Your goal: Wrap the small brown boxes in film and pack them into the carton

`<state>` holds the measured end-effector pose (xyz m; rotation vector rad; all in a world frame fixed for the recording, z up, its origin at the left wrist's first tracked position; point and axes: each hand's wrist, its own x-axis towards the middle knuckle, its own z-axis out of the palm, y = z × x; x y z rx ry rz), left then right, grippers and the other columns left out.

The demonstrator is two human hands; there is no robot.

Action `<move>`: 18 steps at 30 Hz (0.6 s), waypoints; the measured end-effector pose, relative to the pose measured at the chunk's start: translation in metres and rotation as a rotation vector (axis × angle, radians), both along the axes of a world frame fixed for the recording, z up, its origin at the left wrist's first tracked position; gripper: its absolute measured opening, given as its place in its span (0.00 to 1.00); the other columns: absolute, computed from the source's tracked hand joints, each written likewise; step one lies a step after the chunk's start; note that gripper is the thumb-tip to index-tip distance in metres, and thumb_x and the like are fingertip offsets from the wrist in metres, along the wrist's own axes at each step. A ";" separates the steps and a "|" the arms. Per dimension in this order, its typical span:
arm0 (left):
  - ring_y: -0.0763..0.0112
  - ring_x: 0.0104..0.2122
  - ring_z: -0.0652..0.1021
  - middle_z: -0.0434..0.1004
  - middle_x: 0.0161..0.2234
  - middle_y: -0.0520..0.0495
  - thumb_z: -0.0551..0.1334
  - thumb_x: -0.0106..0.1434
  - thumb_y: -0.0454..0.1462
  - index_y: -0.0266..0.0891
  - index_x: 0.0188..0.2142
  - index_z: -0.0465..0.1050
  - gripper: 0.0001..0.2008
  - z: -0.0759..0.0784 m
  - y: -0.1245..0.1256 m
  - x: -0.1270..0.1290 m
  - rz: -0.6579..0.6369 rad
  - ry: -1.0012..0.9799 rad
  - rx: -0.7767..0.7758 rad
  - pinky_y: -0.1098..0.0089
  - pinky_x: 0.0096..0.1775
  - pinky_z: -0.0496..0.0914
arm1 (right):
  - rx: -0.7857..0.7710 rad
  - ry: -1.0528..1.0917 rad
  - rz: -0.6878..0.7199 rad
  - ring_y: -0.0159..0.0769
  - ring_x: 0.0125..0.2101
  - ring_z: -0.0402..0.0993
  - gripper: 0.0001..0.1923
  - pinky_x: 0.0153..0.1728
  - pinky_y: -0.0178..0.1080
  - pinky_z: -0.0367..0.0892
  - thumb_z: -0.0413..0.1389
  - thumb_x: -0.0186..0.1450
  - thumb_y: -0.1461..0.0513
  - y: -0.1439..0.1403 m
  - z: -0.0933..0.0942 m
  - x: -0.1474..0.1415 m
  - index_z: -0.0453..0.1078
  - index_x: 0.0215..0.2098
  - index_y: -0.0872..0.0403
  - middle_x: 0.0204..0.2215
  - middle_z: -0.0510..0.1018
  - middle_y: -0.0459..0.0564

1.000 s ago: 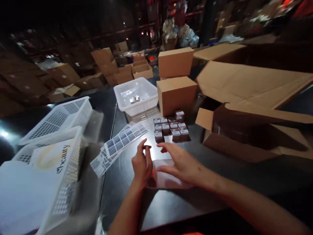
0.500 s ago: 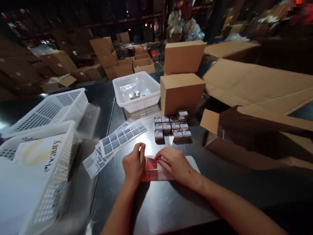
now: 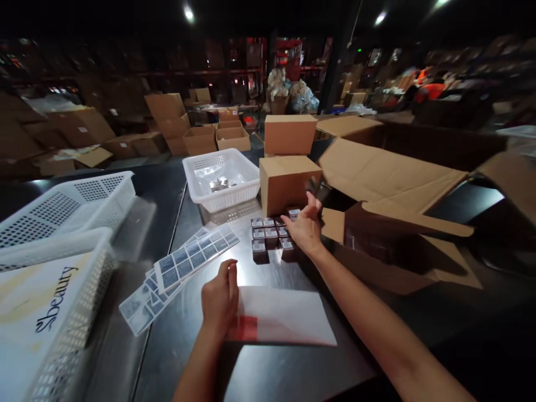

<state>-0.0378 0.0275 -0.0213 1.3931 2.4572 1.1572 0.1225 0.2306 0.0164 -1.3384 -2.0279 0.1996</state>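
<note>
Head view: left hand (image 3: 219,298) curled, fingers pinching the clear bag (image 3: 280,321) lying flat on the table (image 3: 285,374). Right hand (image 3: 305,226) spread, reaching over small boxes (image 3: 270,237) beyond the bag.

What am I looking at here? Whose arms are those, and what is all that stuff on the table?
There is no machine here. The arms belong to a person who wears a camera on the head, so you see just what that person sees, looking down at a dark shiny table in a big storeroom full of cardboard boxes.

The left hand rests on the edge of a flat clear bag with a red patch on it. The right hand reaches forward over a cluster of small boxes with labels on top. I cannot tell whether it grips one.

Beside the left hand lie sheets of stickers. Further back stands a white basket with something shiny inside, next to a closed brown box. On the right lies a big open carton. On the left are more white baskets.
</note>
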 end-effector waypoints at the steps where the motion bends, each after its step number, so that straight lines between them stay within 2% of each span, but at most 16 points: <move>1: 0.65 0.24 0.75 0.77 0.24 0.48 0.50 0.71 0.41 0.42 0.43 0.78 0.18 0.000 -0.001 0.001 -0.027 -0.022 0.031 0.69 0.30 0.58 | -0.027 0.061 -0.010 0.60 0.52 0.73 0.32 0.53 0.61 0.66 0.55 0.65 0.62 0.004 -0.001 -0.003 0.48 0.63 0.61 0.53 0.66 0.72; 4: 0.67 0.20 0.73 0.73 0.20 0.51 0.49 0.70 0.43 0.41 0.43 0.78 0.19 0.001 -0.003 0.003 -0.069 -0.084 0.116 0.69 0.29 0.59 | -0.096 0.283 -0.028 0.50 0.42 0.79 0.38 0.48 0.56 0.72 0.58 0.61 0.61 -0.004 -0.001 -0.003 0.44 0.63 0.56 0.52 0.66 0.65; 6: 0.68 0.18 0.72 0.70 0.17 0.53 0.50 0.70 0.45 0.40 0.44 0.77 0.19 0.003 -0.004 0.005 -0.095 -0.138 0.119 0.69 0.28 0.59 | -0.154 0.456 0.053 0.41 0.34 0.80 0.44 0.41 0.50 0.76 0.61 0.59 0.55 -0.019 -0.002 0.003 0.38 0.63 0.50 0.51 0.66 0.58; 8: 0.68 0.19 0.73 0.70 0.17 0.54 0.51 0.70 0.47 0.40 0.45 0.77 0.20 0.007 -0.005 0.007 -0.138 -0.226 0.098 0.70 0.28 0.61 | -0.245 0.626 0.184 0.34 0.27 0.78 0.43 0.33 0.45 0.78 0.63 0.58 0.49 -0.037 -0.003 0.009 0.41 0.60 0.45 0.48 0.67 0.50; 10: 0.68 0.19 0.74 0.72 0.17 0.53 0.51 0.69 0.48 0.40 0.45 0.77 0.21 0.013 -0.005 0.010 -0.193 -0.328 0.077 0.70 0.28 0.63 | -0.338 0.753 0.309 0.33 0.25 0.77 0.42 0.29 0.44 0.78 0.66 0.55 0.46 -0.054 -0.005 0.012 0.44 0.57 0.42 0.45 0.68 0.46; 12: 0.70 0.19 0.73 0.75 0.19 0.51 0.53 0.68 0.50 0.39 0.45 0.77 0.21 0.018 -0.005 0.012 -0.217 -0.423 0.062 0.71 0.27 0.64 | -0.370 0.846 0.372 0.35 0.29 0.78 0.42 0.30 0.44 0.79 0.68 0.53 0.47 -0.070 -0.008 0.011 0.45 0.54 0.41 0.45 0.66 0.45; 13: 0.72 0.18 0.72 0.77 0.21 0.50 0.55 0.67 0.50 0.39 0.45 0.77 0.21 0.019 -0.005 0.014 -0.222 -0.470 0.053 0.71 0.25 0.63 | -0.343 0.894 0.390 0.36 0.33 0.79 0.42 0.33 0.45 0.79 0.69 0.53 0.49 -0.079 -0.012 0.008 0.46 0.53 0.40 0.46 0.65 0.45; 15: 0.76 0.16 0.67 0.81 0.28 0.47 0.60 0.62 0.51 0.38 0.48 0.76 0.23 0.020 -0.004 0.017 -0.246 -0.588 0.045 0.73 0.22 0.59 | -0.182 0.912 0.406 0.39 0.40 0.78 0.37 0.39 0.48 0.79 0.68 0.55 0.54 -0.096 -0.023 0.000 0.47 0.51 0.39 0.48 0.62 0.47; 18: 0.82 0.16 0.62 0.82 0.38 0.45 0.70 0.51 0.48 0.38 0.54 0.73 0.32 0.016 -0.003 0.023 -0.282 -0.717 0.089 0.74 0.20 0.55 | 0.050 0.783 0.449 0.43 0.42 0.78 0.30 0.40 0.50 0.78 0.64 0.59 0.60 -0.121 -0.043 -0.009 0.48 0.47 0.39 0.47 0.63 0.47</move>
